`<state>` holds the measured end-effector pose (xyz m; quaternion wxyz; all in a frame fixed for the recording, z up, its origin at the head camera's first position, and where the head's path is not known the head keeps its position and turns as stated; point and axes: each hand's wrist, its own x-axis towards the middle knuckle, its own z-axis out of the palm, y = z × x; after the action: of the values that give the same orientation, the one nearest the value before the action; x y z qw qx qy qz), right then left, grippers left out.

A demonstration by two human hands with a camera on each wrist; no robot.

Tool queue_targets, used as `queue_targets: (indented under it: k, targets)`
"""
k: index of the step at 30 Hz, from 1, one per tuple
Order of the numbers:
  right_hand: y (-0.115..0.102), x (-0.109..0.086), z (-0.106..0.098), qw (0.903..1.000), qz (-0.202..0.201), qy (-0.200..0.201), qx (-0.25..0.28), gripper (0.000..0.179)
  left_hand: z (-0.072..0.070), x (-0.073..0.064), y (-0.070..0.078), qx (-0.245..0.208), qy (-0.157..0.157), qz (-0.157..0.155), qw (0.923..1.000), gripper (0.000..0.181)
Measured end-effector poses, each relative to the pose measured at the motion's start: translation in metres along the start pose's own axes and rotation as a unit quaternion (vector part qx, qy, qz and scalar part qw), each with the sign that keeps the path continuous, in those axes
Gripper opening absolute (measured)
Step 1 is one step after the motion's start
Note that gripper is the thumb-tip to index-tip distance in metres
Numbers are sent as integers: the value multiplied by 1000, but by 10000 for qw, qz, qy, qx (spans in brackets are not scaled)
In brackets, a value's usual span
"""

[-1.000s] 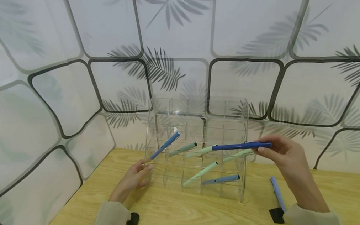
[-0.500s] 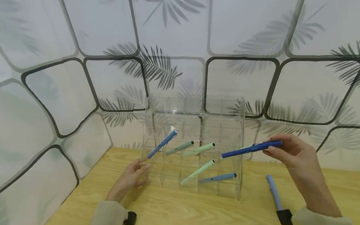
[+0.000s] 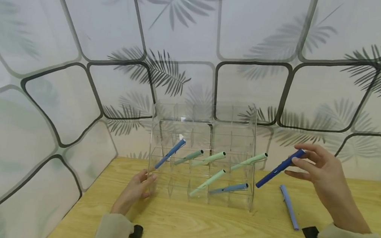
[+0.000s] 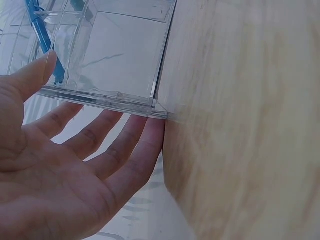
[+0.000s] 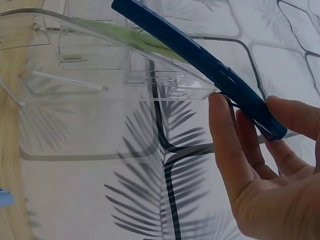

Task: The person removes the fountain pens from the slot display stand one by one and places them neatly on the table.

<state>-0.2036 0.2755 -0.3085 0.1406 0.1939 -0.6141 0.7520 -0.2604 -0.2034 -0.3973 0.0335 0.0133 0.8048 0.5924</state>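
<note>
A clear acrylic pen rack [image 3: 206, 135] with rows of small compartments stands on the table. My left hand [image 3: 134, 189] holds its lower left side; in the left wrist view the fingers [image 4: 135, 155] lie along the outer wall and the thumb overlaps the front edge. To the right of the rack, my right hand [image 3: 325, 172] pinches a dark blue pen [image 3: 279, 168] near its upper end, the lower end slanting down left. In the rack, pens lean out: a blue pen [image 3: 170, 154], a grey-green pen [image 3: 188, 157], light green pens [image 3: 249, 162] and a grey-blue pen [image 3: 228, 188].
A periwinkle pen [image 3: 289, 207] lies on the wooden table [image 3: 201, 229] below the right hand. Patterned fabric [image 3: 253, 26] hangs behind the rack and along the left. Each wrist wears a black device [image 3: 311, 234].
My right hand has drawn the dark blue pen rightward, away from the rack's front, and tilted it more steeply down. The left hand has stayed at the rack's side.
</note>
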Motion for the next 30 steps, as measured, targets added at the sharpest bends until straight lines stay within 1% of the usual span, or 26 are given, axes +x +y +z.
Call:
queue_targets:
  k: [5, 9, 12, 15, 18, 25, 30]
  targets:
    - [2, -2, -7, 9997, 25, -173, -142, 34, 0, 1, 0, -7, 8, -26, 10000, 52]
    - [3, -2, -13, 9985, 244, -129, -463, 34, 0, 2, -1, -19, 8, -40, 10000, 51]
    - [4, -2, -17, 9955, 455, -87, -828, 34, 1, 2, -1, -2, 28, -47, 10000, 51]
    - [5, -3, -21, 9903, 647, -27, -1229, 33, 1, 3, -2, -2, 41, -27, 10000, 51]
    - [5, -3, -25, 9868, 783, 50, -1419, 32, 1, 4, -2, -37, 45, 26, 10000, 52]
    - [7, -1, -37, 9840, 954, -96, -1504, 32, 1, 3, -2, 3, -4, 14, 10000, 54]
    - [12, 0, -47, 9795, 1203, -141, -1611, 31, 1, 3, -3, 36, -15, -16, 10000, 53]
